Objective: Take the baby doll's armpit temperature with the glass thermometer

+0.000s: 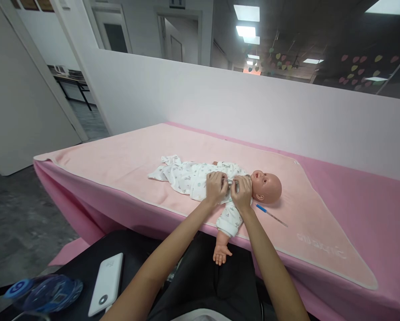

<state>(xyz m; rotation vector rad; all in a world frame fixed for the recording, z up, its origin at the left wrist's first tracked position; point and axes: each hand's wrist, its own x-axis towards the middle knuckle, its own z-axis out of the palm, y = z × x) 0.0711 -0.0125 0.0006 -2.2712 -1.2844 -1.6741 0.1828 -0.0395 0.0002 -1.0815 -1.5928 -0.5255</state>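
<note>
A baby doll [268,187] lies on its back on the pink mat, head to the right, dressed in a white patterned onesie [183,176]. Over the doll's chest, my left hand [216,186] and my right hand [242,191] are close together, fingers curled in a pinch. Between the fingertips shows a small, thin, shiny piece [230,181], too small to name. One doll arm [222,240] hangs over the table edge between my forearms. Right of my right hand, a thin stick with a blue end [262,208], like a glass thermometer, rests on the mat.
The pink mat [120,156] covers a table draped in pink cloth [353,187], against a white wall [193,98] with a window. On the black seat at my left are a white phone-like device [106,283] and a water bottle [49,292]. A door [19,89] stands at far left.
</note>
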